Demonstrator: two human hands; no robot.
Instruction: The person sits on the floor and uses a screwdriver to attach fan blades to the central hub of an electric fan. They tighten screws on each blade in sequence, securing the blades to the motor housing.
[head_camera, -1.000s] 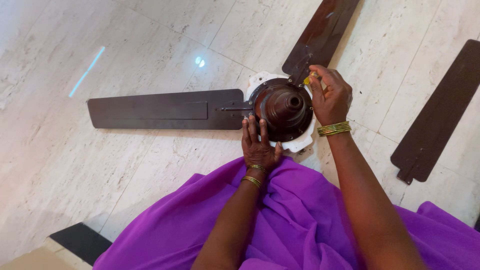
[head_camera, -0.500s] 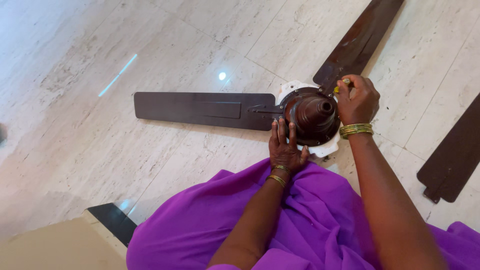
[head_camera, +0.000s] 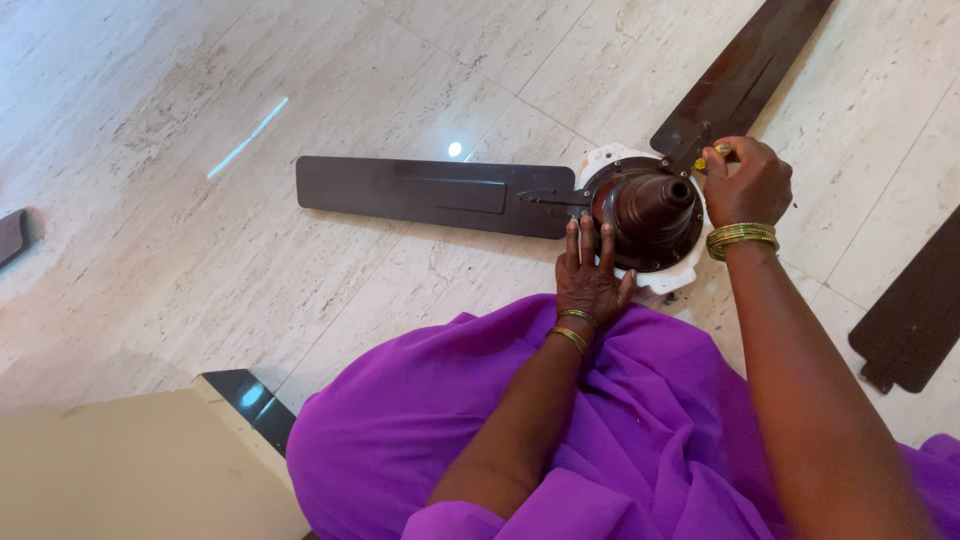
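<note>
Ceiling fan motor (head_camera: 648, 213) lying on marble floor (head_camera: 200, 260), two blades attached. Left hand (head_camera: 590, 278) pressing flat on motor rim, fingers spread, steadying. Right hand (head_camera: 752, 185) closing fingers around small yellow-handled screwdriver (head_camera: 716, 153) at blade (head_camera: 740, 85) bracket. Loose blade (head_camera: 915, 320) lying apart, right. Motor looking heavy, rigid; blades thin, likely bending – better gripping at hub
</note>
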